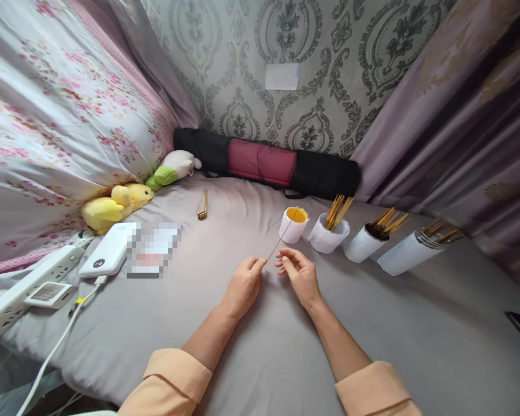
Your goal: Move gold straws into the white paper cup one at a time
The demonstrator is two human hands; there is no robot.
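My left hand (246, 284) pinches the lower end of a thin brown stick (281, 238), which slants up and to the right. The stick's upper part crosses in front of a short white cup with a yellow inside (293, 232). Close beside the stick, my right hand (301, 276) has its fingers loosely bent and apart, holding nothing that I can see. To the right stand three more white-wrapped containers with thin sticks in them: a wide one (327, 240), a middle one (360, 246) and a tall, tilted-looking one (405, 256).
A small gold-brown object (203, 205) lies on the grey sheet (208, 242). At left are a white power bank (108, 251), a blurred-out item (153, 248), a power strip (21, 289) and plush toys (108, 211). A black-and-red roll bag (260, 164) lies along the wall.
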